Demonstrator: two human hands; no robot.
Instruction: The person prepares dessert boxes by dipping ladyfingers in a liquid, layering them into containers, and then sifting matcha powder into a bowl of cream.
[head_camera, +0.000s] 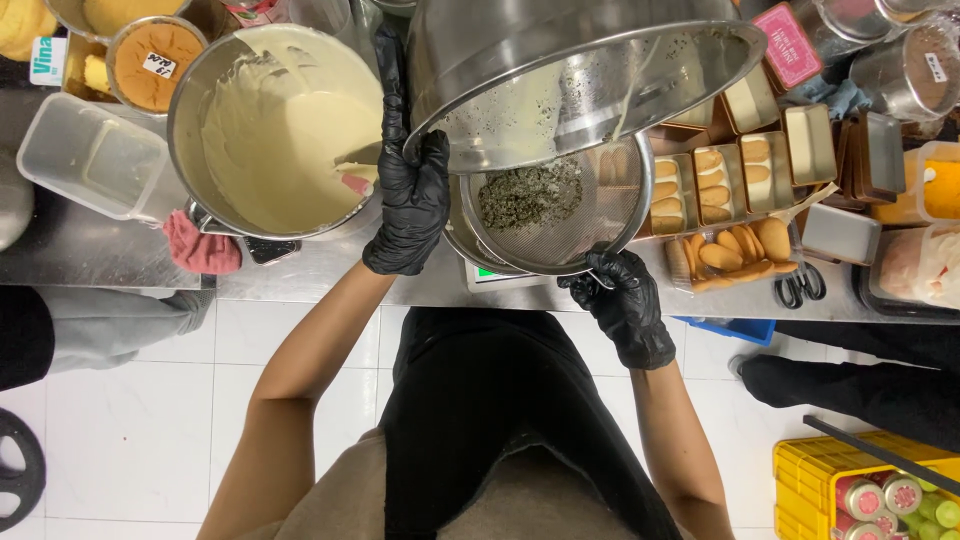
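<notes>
Left hand (408, 205): black-gloved, fingers closed over the rim of the tilted steel bowl (580, 70), holding it tipped above the sieve.
Right hand (622, 300): black-gloved, closed around the handle of the sieve (560, 215) at its near side.
Tilted steel bowl: held in the air over the near edge of the bench (330, 275); its inside wall shows only a thin film with dark specks, so the pouring is judged nearly finished.
Sieve: held level over a lower steel bowl (468, 250), which sits on a scale at the near edge of the bench.
Residue (530, 195): a dark green, grainy mass lies in the mesh; the liquid is judged largely drained through.
Batter bowl (270, 130): stands on the bench to the left, touching the left hand's side, part full of pale cream.
Remaining: last drips from the tilted bowl; residue not yet cleared from the mesh.
Biscuit trays (730, 180): on the bench to the right, lined with biscuits, no cream visible on them.
</notes>
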